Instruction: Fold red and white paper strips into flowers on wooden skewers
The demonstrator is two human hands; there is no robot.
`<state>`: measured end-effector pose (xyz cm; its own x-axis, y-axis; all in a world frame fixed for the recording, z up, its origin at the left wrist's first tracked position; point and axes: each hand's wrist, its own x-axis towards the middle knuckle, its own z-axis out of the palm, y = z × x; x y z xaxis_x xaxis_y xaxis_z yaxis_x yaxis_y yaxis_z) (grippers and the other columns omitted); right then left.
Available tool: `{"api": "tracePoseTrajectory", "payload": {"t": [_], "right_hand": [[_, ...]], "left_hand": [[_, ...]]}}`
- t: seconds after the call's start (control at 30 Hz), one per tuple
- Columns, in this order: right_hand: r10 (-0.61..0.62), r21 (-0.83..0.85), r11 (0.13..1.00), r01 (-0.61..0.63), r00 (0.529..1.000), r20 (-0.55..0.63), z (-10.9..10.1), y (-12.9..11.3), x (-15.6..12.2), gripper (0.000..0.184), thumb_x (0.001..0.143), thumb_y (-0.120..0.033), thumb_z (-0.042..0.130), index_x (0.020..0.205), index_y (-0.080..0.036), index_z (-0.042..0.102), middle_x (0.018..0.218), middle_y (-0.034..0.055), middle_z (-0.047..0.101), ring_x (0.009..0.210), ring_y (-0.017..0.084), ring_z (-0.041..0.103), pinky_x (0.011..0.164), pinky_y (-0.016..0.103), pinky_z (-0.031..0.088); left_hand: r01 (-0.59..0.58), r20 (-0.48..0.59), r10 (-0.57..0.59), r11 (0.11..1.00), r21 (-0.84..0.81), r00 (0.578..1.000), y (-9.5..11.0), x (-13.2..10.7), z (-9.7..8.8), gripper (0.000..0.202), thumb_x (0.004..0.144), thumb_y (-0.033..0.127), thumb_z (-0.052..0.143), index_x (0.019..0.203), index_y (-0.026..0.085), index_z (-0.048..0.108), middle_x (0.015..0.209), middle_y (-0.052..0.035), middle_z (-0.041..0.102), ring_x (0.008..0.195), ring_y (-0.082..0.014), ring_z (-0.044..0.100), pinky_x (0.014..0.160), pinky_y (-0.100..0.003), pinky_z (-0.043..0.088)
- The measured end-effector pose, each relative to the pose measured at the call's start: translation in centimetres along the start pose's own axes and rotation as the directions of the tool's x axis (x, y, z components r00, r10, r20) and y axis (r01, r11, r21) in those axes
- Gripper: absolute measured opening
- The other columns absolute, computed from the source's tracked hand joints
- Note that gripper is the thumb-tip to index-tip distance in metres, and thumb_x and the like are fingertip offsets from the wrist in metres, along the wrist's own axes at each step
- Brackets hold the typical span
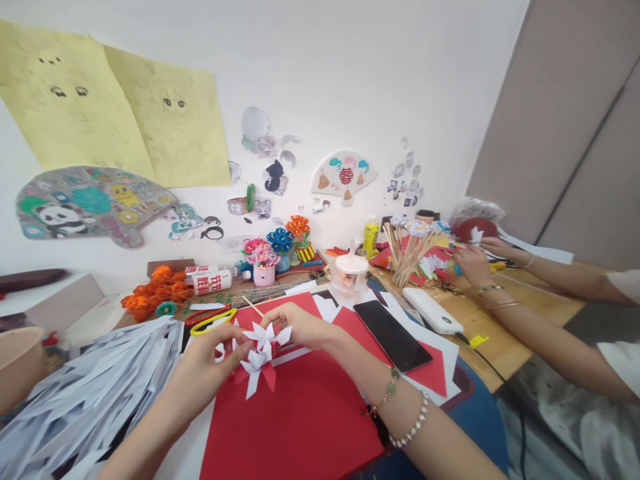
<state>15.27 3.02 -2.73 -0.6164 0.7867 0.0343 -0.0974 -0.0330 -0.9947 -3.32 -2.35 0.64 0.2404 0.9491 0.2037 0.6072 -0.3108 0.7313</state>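
Note:
Both my hands hold a red and white folded paper flower (260, 357) above a red paper sheet (295, 420). My left hand (213, 363) pinches its left side with closed fingers. My right hand (297, 325) grips its upper right petals, fingers curled, bracelets on that wrist. A thin wooden stick (253, 306) pokes out behind the flower.
A black phone (393, 335) and white power bank (433, 311) lie to the right. White paper strips (90, 393) pile at left. Yellow-handled scissors (213, 321), orange flowers (155, 293), a cup of sticks (407, 257). Another person's hands (475, 263) work at far right.

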Motion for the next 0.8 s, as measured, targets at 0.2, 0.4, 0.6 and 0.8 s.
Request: {"api": "tracePoseTrajectory", "payload": {"t": [0.2, 0.4, 0.6, 0.8], "right_hand": [[-0.021, 0.068, 0.998, 0.018, 0.999, 0.045, 0.3, 0.4, 0.1, 0.014, 0.055, -0.011, 0.068, 0.067, -0.016, 0.062, 0.055, -0.0051, 0.062, 0.048, 0.009, 0.055, 0.055, 0.023, 0.045], [-0.001, 0.052, 0.999, -0.001, 0.999, 0.04, -0.4, 0.4, -0.2, 0.02, 0.061, -0.02, 0.074, 0.08, -0.014, 0.07, 0.064, -0.0012, 0.066, 0.055, 0.011, 0.059, 0.059, 0.025, 0.045], [-0.008, 0.038, 0.999, 0.008, 1.0, 0.002, -0.9, 0.8, 0.2, 0.021, 0.054, -0.01, 0.072, 0.075, -0.014, 0.07, 0.069, -0.0009, 0.067, 0.062, 0.011, 0.057, 0.059, 0.023, 0.04], [-0.005, 0.056, 0.998, 0.001, 0.998, 0.058, -0.8, 1.2, 0.7, 0.027, 0.044, -0.012, 0.079, 0.068, -0.014, 0.067, 0.067, -0.0015, 0.066, 0.063, 0.013, 0.057, 0.061, 0.025, 0.041]], "left_hand": [[0.097, 0.106, -0.079, 0.977, -0.187, 0.991, 0.8, -0.7, -0.1, 0.033, 0.069, 0.051, 0.062, 0.072, 0.019, 0.064, 0.074, -0.0024, 0.063, 0.074, -0.0204, 0.055, 0.066, -0.026, 0.041], [0.045, -0.116, -0.047, 0.999, -0.016, 0.992, -0.1, 0.0, -0.1, 0.034, 0.066, 0.052, 0.057, 0.07, 0.019, 0.064, 0.067, -0.0031, 0.063, 0.065, -0.0212, 0.055, 0.061, -0.029, 0.042], [-0.067, -0.205, 0.084, 0.994, 0.085, 0.975, 0.6, 0.0, 0.5, 0.029, 0.066, 0.048, 0.056, 0.069, 0.021, 0.065, 0.073, -0.0046, 0.068, 0.067, -0.0218, 0.057, 0.065, -0.031, 0.043], [-0.024, -0.027, 0.021, 0.992, -0.122, 0.999, 1.3, -0.6, 0.6, 0.032, 0.069, 0.051, 0.058, 0.068, 0.02, 0.066, 0.071, -0.0046, 0.066, 0.069, -0.0222, 0.058, 0.063, -0.029, 0.043]]}}
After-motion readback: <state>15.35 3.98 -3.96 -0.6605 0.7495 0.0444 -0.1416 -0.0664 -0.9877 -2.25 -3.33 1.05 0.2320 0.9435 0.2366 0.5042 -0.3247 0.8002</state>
